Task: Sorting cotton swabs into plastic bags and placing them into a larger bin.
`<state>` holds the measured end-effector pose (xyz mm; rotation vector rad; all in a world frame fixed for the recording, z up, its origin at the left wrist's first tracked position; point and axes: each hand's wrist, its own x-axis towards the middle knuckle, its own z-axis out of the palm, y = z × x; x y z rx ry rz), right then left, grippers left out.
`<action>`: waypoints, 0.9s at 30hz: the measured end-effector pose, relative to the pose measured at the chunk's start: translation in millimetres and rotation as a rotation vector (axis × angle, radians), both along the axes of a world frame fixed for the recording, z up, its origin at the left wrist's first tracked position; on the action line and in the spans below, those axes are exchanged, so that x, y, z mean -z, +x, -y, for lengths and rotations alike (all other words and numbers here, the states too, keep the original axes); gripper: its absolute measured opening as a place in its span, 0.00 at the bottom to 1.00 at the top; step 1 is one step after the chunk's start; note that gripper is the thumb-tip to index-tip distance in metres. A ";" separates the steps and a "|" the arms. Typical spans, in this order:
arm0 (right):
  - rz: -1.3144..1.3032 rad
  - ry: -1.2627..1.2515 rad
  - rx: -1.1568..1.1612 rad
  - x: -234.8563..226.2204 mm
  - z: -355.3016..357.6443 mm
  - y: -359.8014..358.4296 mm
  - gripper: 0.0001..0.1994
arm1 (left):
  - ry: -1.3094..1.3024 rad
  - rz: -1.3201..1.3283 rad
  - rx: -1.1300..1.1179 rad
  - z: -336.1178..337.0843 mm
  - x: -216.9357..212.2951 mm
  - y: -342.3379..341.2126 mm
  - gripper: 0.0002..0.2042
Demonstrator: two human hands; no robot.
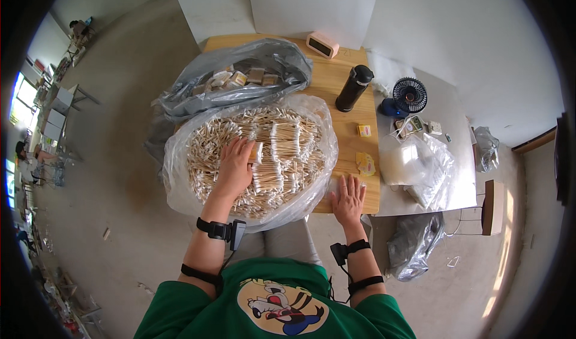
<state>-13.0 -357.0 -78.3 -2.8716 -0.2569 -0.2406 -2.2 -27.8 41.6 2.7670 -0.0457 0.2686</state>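
Observation:
A large clear plastic bag (327, 120) lies open on the table, heaped with cotton swabs (285, 141), some loose and some in aligned bundles. Over the heap, my left hand (235, 170) has its fingers curled round a small white-and-orange pack (257, 153); its far side is hidden by the fingers. My right hand (348, 200) lies flat by the table's near right corner, fingers stretched out and holding nothing visible. Just beyond its fingertips are flat yellow labels (365, 164). Farther back sits a small yellow-and-white box (364, 131).
Behind the swabs, a grey plastic bag (198, 75) holds several small packs (239, 78). A black flask (354, 88) and a pink clock (322, 45) stand on the wooden table (327, 75). At right, a metal side table (462, 183) carries a fan (410, 95) and plastic bags (429, 165).

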 end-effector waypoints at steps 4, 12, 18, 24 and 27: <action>0.195 0.256 0.070 -18.6 -9.3 0.6 0.26 | -0.065 0.084 0.013 -12.6 8.5 0.9 0.20; 0.076 0.783 -0.259 -115.0 -114.1 -0.9 0.19 | -0.662 0.072 -0.133 -21.2 -18.0 -16.7 0.10; -0.501 1.474 -0.317 -133.2 -188.6 18.4 0.16 | -1.177 -0.058 -0.067 -14.9 -20.1 -39.1 0.13; -0.464 1.674 -0.136 -120.3 -205.4 21.1 0.09 | -1.663 -0.280 -0.119 -32.1 -3.1 -62.8 0.11; -0.499 1.668 -0.059 -113.5 -210.8 16.1 0.09 | -1.537 -0.354 -0.120 -39.0 3.5 -67.0 0.10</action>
